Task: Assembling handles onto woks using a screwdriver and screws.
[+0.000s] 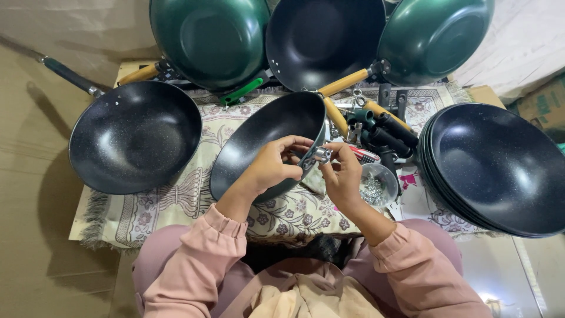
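Metal bracket (322, 155) is being pinched between our left hand (272, 166) and right hand (343, 176) at the dark wok's rim (306, 162), and we are risking dropping its small fastener into the patterned cloth (176, 206).

1. Left hand (272, 166): gripping rim of dark pan (268, 138), tilted over patterned cloth (182, 203).
2. Right hand (342, 175): pinching small metal fitting (321, 155) at pan rim, just beside left fingers.
3. Glass bowl (376, 184) of small metal parts: just right of right hand.
4. Loose handles (382, 131), wooden and black: behind bowl.
5. Stack of dark pans (497, 168): far right.
6. Handled dark pan (135, 136): left.
7. Green pans (209, 38): rear.
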